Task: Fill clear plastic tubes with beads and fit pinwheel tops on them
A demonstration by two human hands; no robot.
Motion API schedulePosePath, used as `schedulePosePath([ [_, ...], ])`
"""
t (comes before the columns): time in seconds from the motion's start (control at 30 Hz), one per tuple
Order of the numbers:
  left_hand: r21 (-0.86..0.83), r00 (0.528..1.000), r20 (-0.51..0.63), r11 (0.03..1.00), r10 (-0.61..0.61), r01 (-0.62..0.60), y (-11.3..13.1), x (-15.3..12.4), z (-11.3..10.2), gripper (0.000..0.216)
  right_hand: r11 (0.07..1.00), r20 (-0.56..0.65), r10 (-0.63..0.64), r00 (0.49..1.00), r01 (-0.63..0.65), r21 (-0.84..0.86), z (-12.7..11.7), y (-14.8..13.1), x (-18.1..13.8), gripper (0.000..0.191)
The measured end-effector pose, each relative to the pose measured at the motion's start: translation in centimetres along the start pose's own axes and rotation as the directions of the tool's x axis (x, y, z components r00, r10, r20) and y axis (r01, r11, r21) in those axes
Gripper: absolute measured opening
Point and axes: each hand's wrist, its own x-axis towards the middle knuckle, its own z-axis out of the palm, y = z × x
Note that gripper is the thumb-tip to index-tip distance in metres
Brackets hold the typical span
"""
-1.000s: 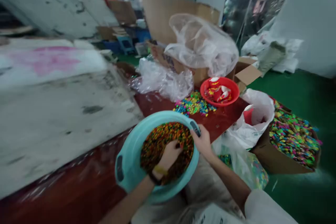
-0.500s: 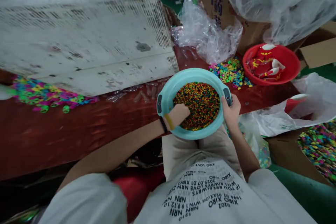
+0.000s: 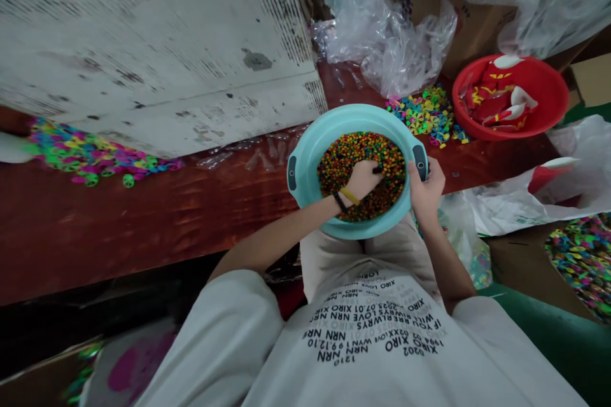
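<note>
A light blue basin (image 3: 305, 140) with dark grey handle inserts rests above my lap, at the edge of the red surface. Small round beads or candies (image 3: 344, 152) in red, orange, yellow and green cover its bottom. My left hand (image 3: 363, 179), with a black and a yellow band at the wrist, is down among them inside the basin. Its fingers are curled, their tips partly hidden, and a small dark spot shows beside them. My right hand (image 3: 427, 187) grips the basin's right handle, thumb on the rim side.
A stained white box (image 3: 191, 57) stands at the left on the red tabletop (image 3: 143, 222). Colourful plastic pieces (image 3: 95, 156) lie beside it, more (image 3: 424, 111) behind the basin. A red bowl (image 3: 554, 105) holds red-and-white spoons or scoops. Clear plastic bags (image 3: 396, 44) and cartons crowd the right.
My left hand has moved rightward and slightly up through the beads, from the basin's left side to its middle right. My right hand keeps its hold. The camera view has tilted down a little.
</note>
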Motion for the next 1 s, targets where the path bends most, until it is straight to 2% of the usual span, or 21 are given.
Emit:
schedulePosePath([
  [0.07,-0.245,0.999,-0.011,0.969,-0.046,0.042,-0.1,0.5,-0.4,0.024,1.000,-0.008,-0.005,1.000,0.005,0.009,-0.1,0.2,-0.1,0.038],
  [0.13,-0.514,0.998,0.028,0.855,-0.062,0.067,0.0,0.4,-1.3,0.017,1.000,-0.011,-0.004,1.000,0.005,0.012,-0.1,0.4,-0.1,0.039],
  [0.2,-0.635,0.998,0.048,0.770,-0.029,0.053,0.3,0.0,-2.7,0.027,1.000,-0.006,0.007,1.000,-0.007,0.009,-0.1,0.6,-0.2,0.038],
  [0.33,-0.490,0.996,0.005,0.869,0.090,-0.076,0.5,-0.9,-6.2,0.040,0.999,-0.015,0.036,0.999,-0.036,0.010,-0.2,0.9,-0.2,0.037],
  [0.43,-0.450,0.988,-0.011,0.882,0.152,-0.141,-0.1,-1.2,-7.9,0.042,0.999,-0.022,0.039,0.999,-0.039,0.022,-0.2,1.2,-0.1,0.037],
  [0.63,-0.482,0.991,-0.036,0.866,0.132,-0.133,-1.3,-2.0,-8.7,0.061,0.994,0.003,0.086,0.996,-0.085,-0.068,-0.1,3.5,1.2,0.039],
  [0.77,-0.484,0.991,-0.021,0.866,0.130,-0.124,-1.5,-2.5,-8.9,0.051,0.982,0.048,0.146,0.988,-0.139,-0.126,0.9,5.2,3.4,0.034],
  [0.9,-0.428,0.988,-0.105,0.892,0.113,-0.147,-2.0,-2.3,-8.8,0.046,0.980,0.116,0.098,0.988,-0.076,-0.182,2.3,5.0,5.8,0.034],
  [1.0,-0.340,0.973,-0.210,0.927,0.091,-0.160,-1.9,-2.5,-8.7,0.048,0.949,0.099,-0.078,0.992,0.104,-0.299,2.3,2.8,6.1,0.047],
])
